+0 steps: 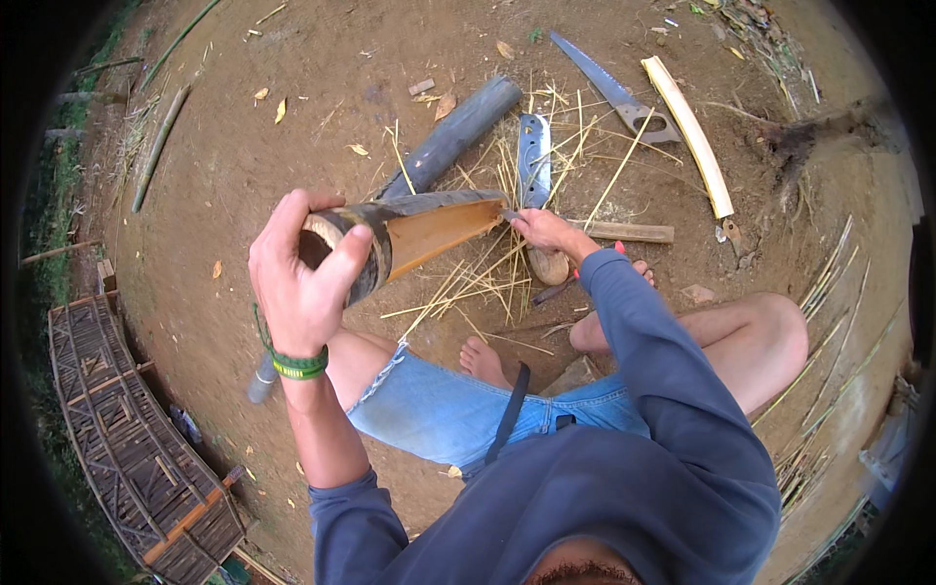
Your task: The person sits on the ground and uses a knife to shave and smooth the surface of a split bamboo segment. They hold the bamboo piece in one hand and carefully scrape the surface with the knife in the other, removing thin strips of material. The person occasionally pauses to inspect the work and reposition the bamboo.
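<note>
My left hand [307,268] is wrapped round the near-left end of a bamboo tube [366,255], thumb on top near its hollow opening. A long section of the tube's side is cut away, baring the pale orange inside. At the tube's far right end my right hand [551,232] is closed on a thin dark blade-like tool [510,214]; its tip meets the bamboo, and the rest of it is hidden in my fingers. Just beyond that hand lies a wide metal blade with holes [534,161] among thin bamboo strips [487,278].
A dark bamboo pole [458,132] lies beyond the tube. Farther right are a handsaw [614,93] and a split bamboo piece [692,141]. A flat wooden piece [629,232] lies past my right wrist. At the left stands a slatted bamboo structure [127,419].
</note>
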`<state>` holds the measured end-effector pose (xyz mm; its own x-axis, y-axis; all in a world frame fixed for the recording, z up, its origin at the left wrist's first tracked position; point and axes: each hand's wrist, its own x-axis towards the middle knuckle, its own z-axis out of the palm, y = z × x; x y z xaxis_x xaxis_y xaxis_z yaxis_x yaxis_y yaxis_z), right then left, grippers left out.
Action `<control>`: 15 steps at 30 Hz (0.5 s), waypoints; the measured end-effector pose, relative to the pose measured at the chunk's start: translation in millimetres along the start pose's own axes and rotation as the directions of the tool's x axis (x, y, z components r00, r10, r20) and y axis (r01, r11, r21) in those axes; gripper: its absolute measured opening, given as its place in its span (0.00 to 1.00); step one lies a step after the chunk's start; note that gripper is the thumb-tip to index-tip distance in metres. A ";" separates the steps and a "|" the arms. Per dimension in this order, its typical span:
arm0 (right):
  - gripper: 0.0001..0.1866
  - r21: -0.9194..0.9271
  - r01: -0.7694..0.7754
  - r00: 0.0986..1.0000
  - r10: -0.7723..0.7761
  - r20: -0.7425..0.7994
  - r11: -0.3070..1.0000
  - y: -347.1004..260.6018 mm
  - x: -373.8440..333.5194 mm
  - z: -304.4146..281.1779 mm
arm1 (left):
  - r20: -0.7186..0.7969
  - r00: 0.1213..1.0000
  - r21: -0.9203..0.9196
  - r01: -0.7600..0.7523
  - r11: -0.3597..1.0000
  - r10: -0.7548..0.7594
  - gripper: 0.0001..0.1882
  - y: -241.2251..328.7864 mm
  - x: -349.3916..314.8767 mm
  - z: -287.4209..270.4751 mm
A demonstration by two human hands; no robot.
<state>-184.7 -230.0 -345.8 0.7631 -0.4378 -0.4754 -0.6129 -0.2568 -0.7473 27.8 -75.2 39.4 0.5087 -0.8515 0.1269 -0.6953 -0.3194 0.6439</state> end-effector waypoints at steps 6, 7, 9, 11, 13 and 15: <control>0.21 0.077 0.083 0.993 -0.089 0.073 0.994 25.3 -3.0 18.4 | 0.052 0.987 -0.045 -0.151 0.987 0.153 0.24 -3.2 5.5 -1.0; 0.22 0.141 -0.128 0.974 0.097 0.207 0.982 -0.4 -4.7 12.7 | 0.076 0.984 -0.022 -0.161 0.987 0.162 0.25 -13.1 -1.9 -4.8; 0.21 0.202 -0.175 0.961 0.122 0.248 0.964 -9.9 -8.5 11.3 | 0.045 0.979 -0.062 -0.195 0.979 0.198 0.26 -17.2 -4.7 -2.3; 0.19 0.251 -0.045 0.998 0.035 0.045 0.967 8.0 -12.4 32.3 | 0.066 0.972 -0.061 -0.222 0.973 0.226 0.26 -7.5 1.6 -0.1; 0.18 0.328 -0.038 0.995 0.067 -0.076 0.944 1.1 -16.1 52.8 | 0.049 0.982 -0.057 -0.180 0.982 0.183 0.25 -1.0 4.1 2.8; 0.17 0.451 -0.162 0.967 0.231 -0.103 0.878 -20.3 -19.1 67.3 | 0.020 0.992 -0.064 -0.123 0.990 0.125 0.24 2.3 2.7 5.7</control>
<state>-173.0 -158.5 -352.8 0.5753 -0.5717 -0.5850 -0.5690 0.2340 -0.7883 24.7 -80.6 36.9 0.4079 -0.8929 0.1909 -0.7189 -0.1852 0.6700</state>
